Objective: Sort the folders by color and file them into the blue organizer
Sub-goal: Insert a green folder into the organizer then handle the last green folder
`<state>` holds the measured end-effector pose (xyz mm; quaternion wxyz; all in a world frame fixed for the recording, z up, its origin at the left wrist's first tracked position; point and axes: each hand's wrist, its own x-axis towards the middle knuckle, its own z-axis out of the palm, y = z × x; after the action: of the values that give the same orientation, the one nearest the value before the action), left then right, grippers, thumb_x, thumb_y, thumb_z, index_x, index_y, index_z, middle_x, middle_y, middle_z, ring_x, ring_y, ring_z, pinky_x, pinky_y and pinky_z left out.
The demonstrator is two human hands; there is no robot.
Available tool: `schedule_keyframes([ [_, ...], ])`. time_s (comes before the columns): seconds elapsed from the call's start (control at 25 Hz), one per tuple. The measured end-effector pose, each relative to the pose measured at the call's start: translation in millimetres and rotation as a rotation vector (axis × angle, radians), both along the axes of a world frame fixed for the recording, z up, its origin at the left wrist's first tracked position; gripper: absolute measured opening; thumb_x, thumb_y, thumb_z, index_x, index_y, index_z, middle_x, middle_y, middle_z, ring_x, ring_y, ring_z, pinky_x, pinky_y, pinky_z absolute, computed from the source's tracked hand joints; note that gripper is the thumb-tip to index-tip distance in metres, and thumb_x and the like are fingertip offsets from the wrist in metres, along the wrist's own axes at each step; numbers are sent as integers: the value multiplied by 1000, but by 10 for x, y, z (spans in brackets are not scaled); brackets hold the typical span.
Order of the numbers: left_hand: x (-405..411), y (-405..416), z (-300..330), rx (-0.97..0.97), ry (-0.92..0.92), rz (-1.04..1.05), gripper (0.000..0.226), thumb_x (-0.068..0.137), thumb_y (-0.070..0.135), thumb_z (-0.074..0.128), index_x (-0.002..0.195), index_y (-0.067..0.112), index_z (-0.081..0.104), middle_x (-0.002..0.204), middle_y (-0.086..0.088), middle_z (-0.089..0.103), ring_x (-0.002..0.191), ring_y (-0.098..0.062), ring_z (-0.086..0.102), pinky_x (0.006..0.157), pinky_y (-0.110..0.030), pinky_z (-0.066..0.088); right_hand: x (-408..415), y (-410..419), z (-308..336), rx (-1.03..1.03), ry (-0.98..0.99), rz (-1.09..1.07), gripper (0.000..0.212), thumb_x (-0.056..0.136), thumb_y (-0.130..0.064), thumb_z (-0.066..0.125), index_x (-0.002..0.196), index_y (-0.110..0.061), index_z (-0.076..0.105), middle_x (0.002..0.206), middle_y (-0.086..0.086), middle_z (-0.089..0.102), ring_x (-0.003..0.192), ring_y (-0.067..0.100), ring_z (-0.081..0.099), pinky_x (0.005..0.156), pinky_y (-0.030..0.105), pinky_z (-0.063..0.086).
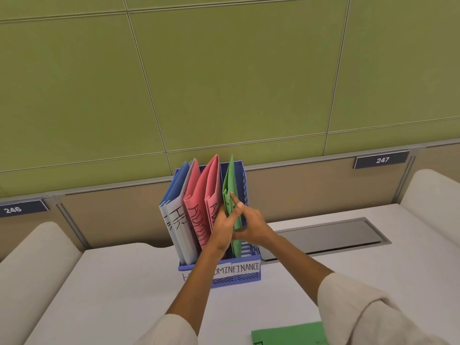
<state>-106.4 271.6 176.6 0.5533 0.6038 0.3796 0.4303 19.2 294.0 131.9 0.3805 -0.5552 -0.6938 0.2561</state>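
The blue organizer (245, 275) stands on the white desk, its front labelled ADMIN and FINANCE. Two blue folders (178, 212) marked HR fill its left slot and two pink folders (199, 207) marked ADMIN fill the middle one. A green folder (230, 185) stands upright in the right slot. My left hand (224, 232) reaches in from below, its fingers on the green folder's front edge. My right hand (254, 227) grips the same folder from the right side. Another green folder (288, 333) lies flat at the desk's near edge.
The white desk (112, 290) has a grey cable hatch (328, 235) to the right of the organizer. Padded cream dividers (29, 265) flank the desk on both sides. A green panelled wall rises behind, with number plates 246 (15, 209) and 247 (382, 159).
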Motion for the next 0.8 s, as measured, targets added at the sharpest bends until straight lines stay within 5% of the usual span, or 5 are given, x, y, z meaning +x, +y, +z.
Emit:
schedule_keyframes([
  [0.2,-3,-429,-272,-35,199,108,88,78,60,61,150,24,27,151,3,39,139,-18,38,114,-41,35,-74,-423,-129,-1,-93,21,105,76,-12,82,155,-12,13,140,-1,51,115,9,54,87,-1,39],
  [0.44,-86,-1167,-787,-302,293,82,71,93,51,53,149,17,28,137,10,37,139,-25,35,113,-41,31,65,-1374,-651,-149,-88,-31,104,69,-48,84,152,-27,24,135,-5,59,119,14,58,99,43,51],
  [0.52,-116,-1362,-1035,-460,403,96,75,93,62,40,149,13,31,150,-6,40,135,-31,40,112,-48,35,55,-1839,-715,-192,-153,-51,98,74,-46,80,152,-24,25,147,-1,48,132,18,48,110,43,41],
  [0.64,-150,-1702,-1298,-660,553,174,78,92,65,35,142,5,39,142,-18,47,124,-37,50,100,-47,46,27,-2493,-1019,-367,-508,-113,100,87,-60,59,156,-11,5,165,7,4,151,24,3,122,49,13],
  [0.8,-159,-2106,-1577,-762,582,133,71,87,61,46,126,2,52,122,-20,60,105,-37,60,86,-43,53,-106,-3261,-1556,-499,-681,-188,93,90,-73,29,156,-13,2,164,11,-9,150,29,-13,117,62,0],
])
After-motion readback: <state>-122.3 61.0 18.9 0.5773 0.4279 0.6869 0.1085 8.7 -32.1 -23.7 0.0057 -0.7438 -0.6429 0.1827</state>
